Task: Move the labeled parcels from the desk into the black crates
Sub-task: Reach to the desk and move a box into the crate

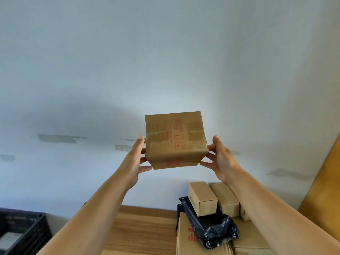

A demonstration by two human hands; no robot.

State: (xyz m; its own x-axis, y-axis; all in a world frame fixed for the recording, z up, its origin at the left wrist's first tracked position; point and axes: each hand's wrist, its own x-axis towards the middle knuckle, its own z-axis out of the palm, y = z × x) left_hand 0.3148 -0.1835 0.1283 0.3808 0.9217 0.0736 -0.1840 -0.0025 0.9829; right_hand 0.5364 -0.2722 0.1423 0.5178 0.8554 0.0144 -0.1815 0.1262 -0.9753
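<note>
A brown cardboard parcel (174,140) with red print and clear tape is held up in front of the white wall, well above the desk. My left hand (136,159) grips its left side, thumb up and fingers curled under the lower edge. On the right side my right hand (219,159) holds it the same way. No label shows on the faces turned to me. A black crate (24,230) stands at the lower left, with something grey inside it.
The wooden desk (143,230) lies below. At its right are two small brown boxes (202,198) (227,198), a black plastic bag parcel (209,229) and a large carton with red print (185,238). A yellow-brown board (323,190) leans at the far right.
</note>
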